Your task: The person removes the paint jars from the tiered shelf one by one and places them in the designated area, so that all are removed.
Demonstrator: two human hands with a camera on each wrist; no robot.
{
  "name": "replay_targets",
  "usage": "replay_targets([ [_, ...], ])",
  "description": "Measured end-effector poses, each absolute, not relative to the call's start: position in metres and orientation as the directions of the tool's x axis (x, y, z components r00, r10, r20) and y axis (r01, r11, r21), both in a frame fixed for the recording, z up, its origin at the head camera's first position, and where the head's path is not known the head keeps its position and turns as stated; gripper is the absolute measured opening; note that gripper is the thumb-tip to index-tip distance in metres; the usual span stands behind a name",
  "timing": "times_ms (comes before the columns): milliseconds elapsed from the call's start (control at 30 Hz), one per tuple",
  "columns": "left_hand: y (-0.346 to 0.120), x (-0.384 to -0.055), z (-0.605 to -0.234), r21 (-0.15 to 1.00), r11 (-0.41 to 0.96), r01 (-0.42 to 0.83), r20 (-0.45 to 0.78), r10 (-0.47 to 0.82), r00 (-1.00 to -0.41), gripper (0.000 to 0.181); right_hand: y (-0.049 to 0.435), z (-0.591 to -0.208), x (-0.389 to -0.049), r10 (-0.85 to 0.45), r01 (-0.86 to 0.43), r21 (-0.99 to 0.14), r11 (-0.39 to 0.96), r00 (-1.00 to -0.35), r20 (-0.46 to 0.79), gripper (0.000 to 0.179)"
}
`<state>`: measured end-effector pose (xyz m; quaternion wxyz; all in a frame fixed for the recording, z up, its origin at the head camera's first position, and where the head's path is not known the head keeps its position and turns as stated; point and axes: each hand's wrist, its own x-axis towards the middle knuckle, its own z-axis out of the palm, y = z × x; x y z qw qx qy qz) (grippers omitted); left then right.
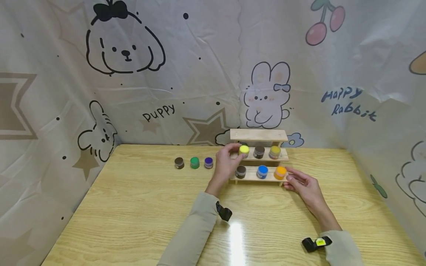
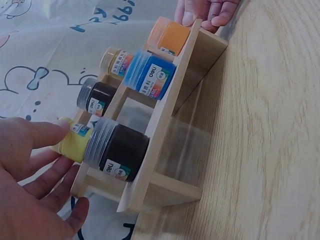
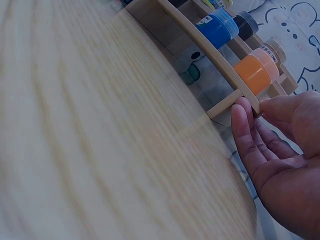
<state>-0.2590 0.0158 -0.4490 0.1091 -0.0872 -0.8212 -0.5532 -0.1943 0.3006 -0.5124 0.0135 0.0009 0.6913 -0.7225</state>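
A three-step wooden rack (image 1: 257,135) stands at the back of the table. My left hand (image 1: 227,162) grips a yellow paint jar (image 1: 244,150) at the left end of the middle step, thumb on one side and fingers on the other. Beside it on that step are a dark brown jar (image 1: 259,152) and a mustard-yellow jar (image 1: 274,152). The lowest step bears a near-black jar (image 2: 124,152), a blue jar (image 2: 152,75) and an orange jar (image 3: 257,71). With thumb and fingertips, my right hand (image 3: 282,145) pinches the right end of that lowest step.
Left of the rack, a brown jar (image 1: 179,163), a green jar (image 1: 195,162) and a purple jar (image 1: 208,163) stand in a row on the wood-grain table (image 1: 139,207). A printed curtain (image 1: 199,85) hangs right behind the rack and along both sides.
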Motion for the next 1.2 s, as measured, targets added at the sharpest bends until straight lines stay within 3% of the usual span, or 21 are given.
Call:
replay_targets([
  [167,0.012,-0.257,-0.448,0.904,0.348,0.246,0.249,0.039,-0.968,0.031,0.302,-0.511,-0.193,-0.027,0.02,-0.999,-0.047,-0.999,-0.018,0.055],
  [700,-0.021,-0.244,-0.447,0.904,0.254,0.345,0.335,0.084,-0.939,0.031,0.301,-0.513,-0.195,-0.023,0.014,-0.999,-0.043,-1.0,-0.013,0.057],
  [1200,-0.051,-0.223,-0.461,0.943,0.15,0.295,0.286,0.082,-0.955,0.031,0.301,-0.514,-0.195,-0.018,0.026,-0.998,-0.05,-1.0,-0.025,0.06],
])
